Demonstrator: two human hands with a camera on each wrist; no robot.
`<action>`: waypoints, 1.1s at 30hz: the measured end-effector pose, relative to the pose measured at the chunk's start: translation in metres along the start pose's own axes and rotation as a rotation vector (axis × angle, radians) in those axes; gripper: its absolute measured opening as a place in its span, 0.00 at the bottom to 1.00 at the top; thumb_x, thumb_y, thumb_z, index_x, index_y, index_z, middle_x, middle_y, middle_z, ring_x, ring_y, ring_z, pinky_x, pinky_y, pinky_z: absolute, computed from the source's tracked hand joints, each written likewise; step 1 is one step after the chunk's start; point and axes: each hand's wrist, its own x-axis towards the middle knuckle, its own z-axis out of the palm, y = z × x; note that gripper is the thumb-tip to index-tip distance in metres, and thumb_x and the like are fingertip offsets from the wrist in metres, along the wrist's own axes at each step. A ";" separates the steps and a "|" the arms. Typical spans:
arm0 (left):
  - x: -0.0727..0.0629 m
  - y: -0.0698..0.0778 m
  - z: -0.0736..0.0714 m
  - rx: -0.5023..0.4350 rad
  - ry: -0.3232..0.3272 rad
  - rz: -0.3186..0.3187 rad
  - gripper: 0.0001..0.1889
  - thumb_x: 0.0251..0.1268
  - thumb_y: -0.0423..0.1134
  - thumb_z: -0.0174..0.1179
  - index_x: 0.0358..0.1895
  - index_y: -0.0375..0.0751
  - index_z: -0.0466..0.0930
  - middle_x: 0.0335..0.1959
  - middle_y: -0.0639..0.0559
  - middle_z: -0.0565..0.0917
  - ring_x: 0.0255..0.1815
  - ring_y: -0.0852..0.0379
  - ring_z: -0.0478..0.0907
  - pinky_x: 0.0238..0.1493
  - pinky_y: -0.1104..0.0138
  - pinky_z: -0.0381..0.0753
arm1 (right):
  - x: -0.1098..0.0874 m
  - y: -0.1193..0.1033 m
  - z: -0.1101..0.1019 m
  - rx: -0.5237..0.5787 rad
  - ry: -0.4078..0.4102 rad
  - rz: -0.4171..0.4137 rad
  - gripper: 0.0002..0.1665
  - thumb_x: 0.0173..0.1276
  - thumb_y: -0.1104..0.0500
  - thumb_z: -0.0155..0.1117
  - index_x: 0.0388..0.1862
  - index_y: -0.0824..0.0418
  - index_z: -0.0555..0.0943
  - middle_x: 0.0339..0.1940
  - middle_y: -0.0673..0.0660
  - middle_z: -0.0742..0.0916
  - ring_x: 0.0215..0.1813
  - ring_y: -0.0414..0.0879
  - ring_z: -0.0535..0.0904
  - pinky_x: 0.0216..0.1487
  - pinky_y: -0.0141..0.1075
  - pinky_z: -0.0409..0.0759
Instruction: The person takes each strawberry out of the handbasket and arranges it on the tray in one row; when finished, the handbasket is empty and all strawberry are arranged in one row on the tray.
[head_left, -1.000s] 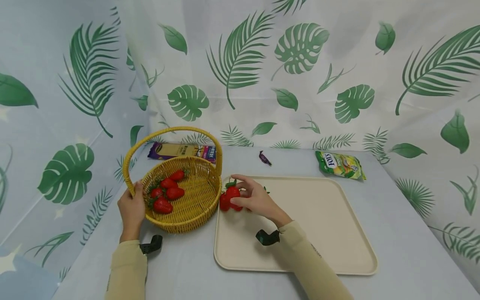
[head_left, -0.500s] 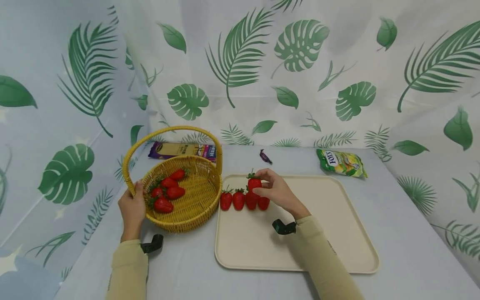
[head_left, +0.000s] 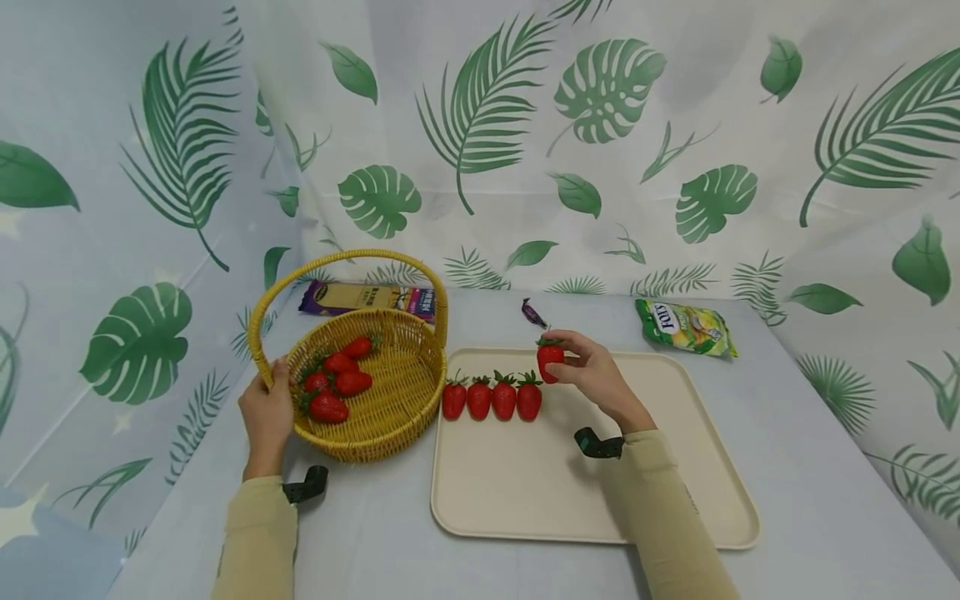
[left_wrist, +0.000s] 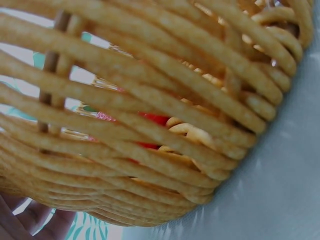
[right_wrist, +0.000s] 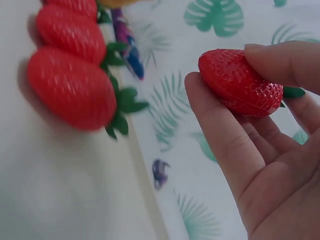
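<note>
A yellow wicker basket [head_left: 390,433] with a tall arched handle stands at the left, tilted a little, and several strawberries [head_left: 327,407] lie in its left half. My left hand [head_left: 267,412] grips its left side where the handle meets the rim. In the left wrist view the basket's weave [left_wrist: 150,95] fills most of the picture, with red showing through the gaps. My right hand [head_left: 600,379] pinches one strawberry [right_wrist: 240,82] between thumb and fingers, above the beige tray [head_left: 525,500]. Several more strawberries [head_left: 504,401] stand in a row along the tray's back left, leaves toward the back.
Behind the basket lies a purple and gold snack packet [head_left: 367,300]. A small purple wrapped candy [head_left: 534,313] is on the table beyond the tray, and a green and yellow bag [head_left: 686,327] sits at the back right. Leaf-printed cloth [head_left: 480,125] walls the table.
My right hand has carried its strawberry to the right, from over the left end of the row to just past its right end. The left hand stays on the basket.
</note>
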 end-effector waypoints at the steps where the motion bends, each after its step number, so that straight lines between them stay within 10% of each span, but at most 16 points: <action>1: 0.000 0.000 0.000 0.000 0.000 0.001 0.34 0.74 0.63 0.42 0.37 0.32 0.80 0.27 0.45 0.73 0.24 0.53 0.63 0.28 0.63 0.62 | 0.000 0.001 -0.003 -0.010 0.006 0.011 0.25 0.69 0.64 0.62 0.65 0.55 0.73 0.60 0.63 0.78 0.57 0.62 0.77 0.47 0.41 0.82; 16: 0.000 -0.001 0.001 0.008 0.020 0.011 0.30 0.75 0.61 0.44 0.34 0.34 0.78 0.23 0.46 0.72 0.23 0.52 0.63 0.27 0.63 0.62 | -0.013 0.025 -0.048 0.001 0.048 0.133 0.28 0.69 0.59 0.66 0.64 0.66 0.70 0.60 0.67 0.75 0.49 0.49 0.80 0.46 0.38 0.82; 33: 0.001 -0.002 0.000 0.011 0.014 0.019 0.30 0.75 0.61 0.44 0.34 0.34 0.78 0.23 0.46 0.71 0.24 0.51 0.63 0.28 0.62 0.62 | -0.012 0.046 -0.036 -0.199 -0.074 0.252 0.27 0.66 0.55 0.68 0.62 0.61 0.75 0.55 0.65 0.79 0.50 0.56 0.75 0.42 0.38 0.79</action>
